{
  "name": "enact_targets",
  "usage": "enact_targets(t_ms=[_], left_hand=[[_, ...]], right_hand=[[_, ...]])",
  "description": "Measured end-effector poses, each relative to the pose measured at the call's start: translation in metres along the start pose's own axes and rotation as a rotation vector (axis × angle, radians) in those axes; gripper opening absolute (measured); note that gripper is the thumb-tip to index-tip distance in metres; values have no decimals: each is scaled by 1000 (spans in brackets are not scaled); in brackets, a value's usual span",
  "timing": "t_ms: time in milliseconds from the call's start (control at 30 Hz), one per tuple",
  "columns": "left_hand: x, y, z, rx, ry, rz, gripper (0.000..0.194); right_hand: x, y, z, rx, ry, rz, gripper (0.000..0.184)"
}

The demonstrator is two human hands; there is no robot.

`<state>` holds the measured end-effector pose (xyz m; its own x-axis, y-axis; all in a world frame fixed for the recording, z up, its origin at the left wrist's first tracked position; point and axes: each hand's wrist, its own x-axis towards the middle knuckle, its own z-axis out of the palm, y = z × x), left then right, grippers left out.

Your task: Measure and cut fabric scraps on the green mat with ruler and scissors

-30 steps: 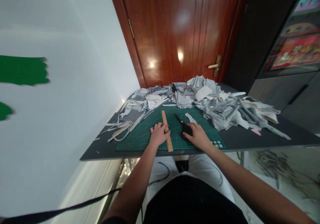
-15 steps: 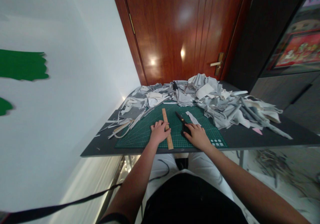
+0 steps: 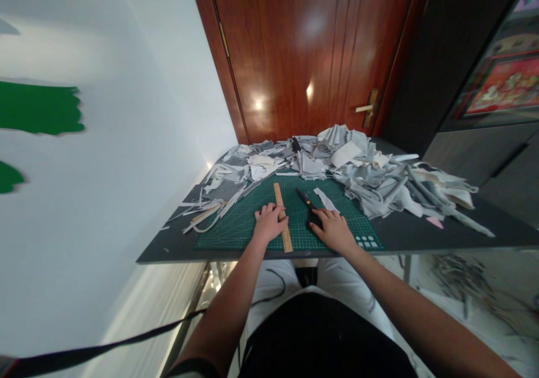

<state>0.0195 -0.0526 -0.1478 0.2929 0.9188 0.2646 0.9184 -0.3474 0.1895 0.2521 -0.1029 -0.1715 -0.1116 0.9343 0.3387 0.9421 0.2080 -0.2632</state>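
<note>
My left hand (image 3: 268, 224) lies flat on the green cutting mat (image 3: 233, 229), fingers apart. Its thumb and fingertips touch the edge of a wooden ruler (image 3: 287, 240), which lies lengthwise away from me. My right hand (image 3: 335, 232) rests palm down over the handles of black scissors (image 3: 304, 197), its fingers loosely spread. The scissors' blades point away from me and look closed. Part of their handles is hidden beneath the hand. Just beyond those fingers is a narrow white scrap strip (image 3: 325, 199).
Grey and white fabric scraps (image 3: 370, 181) are heaped along the table's back and right. Thin strips (image 3: 217, 212) lie on the left. A pink scrap (image 3: 435, 222) is near the right edge of the pile. Behind the dark table (image 3: 160, 243) stands a wooden door (image 3: 290, 58).
The view has shifted very slightly. Both hands, the ruler and the scissors keep their places on the mat.
</note>
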Motion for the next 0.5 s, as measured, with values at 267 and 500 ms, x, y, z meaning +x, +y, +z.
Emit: enact_targets(t_ms=[267,500], left_hand=[[-1,3,-3,24,-49,-37,35],[0,2,-3,32,-54,-26,35]], right_hand=[[0,-1,-1,8,-3,2,48],[0,-1,-3,7,-6,-1,48]])
